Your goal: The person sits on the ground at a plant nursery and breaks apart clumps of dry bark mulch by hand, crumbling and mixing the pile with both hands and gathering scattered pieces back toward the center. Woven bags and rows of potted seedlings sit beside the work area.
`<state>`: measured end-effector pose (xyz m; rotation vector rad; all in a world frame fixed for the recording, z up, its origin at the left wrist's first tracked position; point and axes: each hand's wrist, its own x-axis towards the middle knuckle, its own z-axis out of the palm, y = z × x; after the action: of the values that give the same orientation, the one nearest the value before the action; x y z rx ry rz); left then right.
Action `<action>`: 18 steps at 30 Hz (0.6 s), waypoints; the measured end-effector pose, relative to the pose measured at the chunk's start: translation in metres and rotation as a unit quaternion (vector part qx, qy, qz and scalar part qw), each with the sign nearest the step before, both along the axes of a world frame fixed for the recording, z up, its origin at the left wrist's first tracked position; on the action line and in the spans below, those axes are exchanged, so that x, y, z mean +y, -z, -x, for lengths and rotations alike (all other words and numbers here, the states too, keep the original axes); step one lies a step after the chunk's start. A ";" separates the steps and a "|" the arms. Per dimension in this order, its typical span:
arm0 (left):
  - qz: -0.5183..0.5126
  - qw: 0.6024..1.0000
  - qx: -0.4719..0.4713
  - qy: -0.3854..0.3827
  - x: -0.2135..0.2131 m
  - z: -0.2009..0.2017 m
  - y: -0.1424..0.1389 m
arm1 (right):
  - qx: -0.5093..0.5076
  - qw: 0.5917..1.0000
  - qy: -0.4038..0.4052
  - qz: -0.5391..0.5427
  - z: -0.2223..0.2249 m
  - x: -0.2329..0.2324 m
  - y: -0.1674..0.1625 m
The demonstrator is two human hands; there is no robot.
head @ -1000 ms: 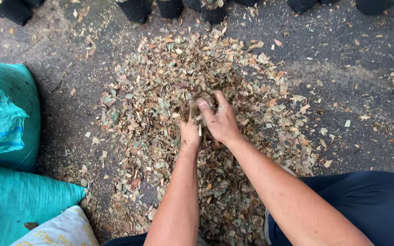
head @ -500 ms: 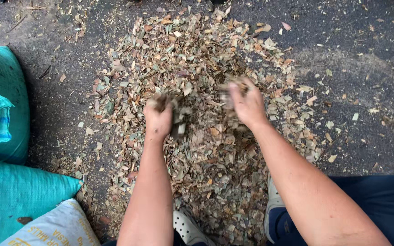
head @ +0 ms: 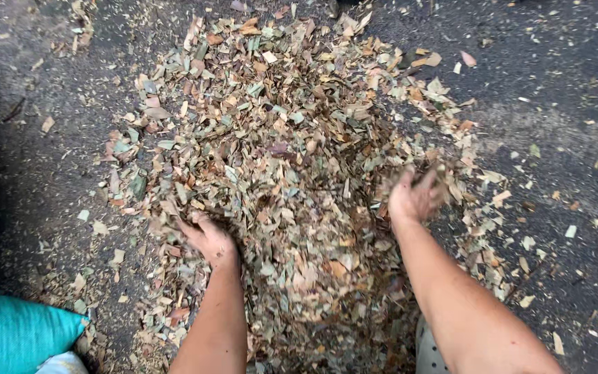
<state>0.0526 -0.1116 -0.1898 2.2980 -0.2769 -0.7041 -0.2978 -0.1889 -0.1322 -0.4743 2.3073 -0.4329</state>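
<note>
Since the earlier frame our hands have spread further apart: the left hand point(head: 205, 237) sits loosely cupped, fingers dug into the lower left edge of the heap of dried leaf pieces point(head: 292, 159), while the right hand point(head: 415, 197) lifts half open at the right edge, flakes slipping off it. We judge the leaves light, loose and brittle, best scooped from underneath with both palms. Around the heap, which fills mid-frame, lies dark ground point(head: 562, 125), with a teal sack point(head: 15, 332) at lower left.
</note>
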 end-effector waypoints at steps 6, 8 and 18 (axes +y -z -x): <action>0.181 0.969 0.160 0.059 -0.074 -0.013 0.002 | 0.060 0.942 -0.315 0.097 -0.030 -0.100 0.029; 0.226 0.946 0.182 0.147 -0.091 -0.011 0.003 | 0.003 0.939 -0.336 0.077 -0.045 -0.110 0.030; 0.238 0.910 0.276 0.196 -0.110 -0.023 -0.024 | -0.122 0.806 -0.535 0.223 -0.100 -0.063 -0.052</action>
<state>0.0760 -0.2217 -0.1661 1.5135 -0.5760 -1.2939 -0.1975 -0.2514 -0.0800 -1.7023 1.3398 -0.4026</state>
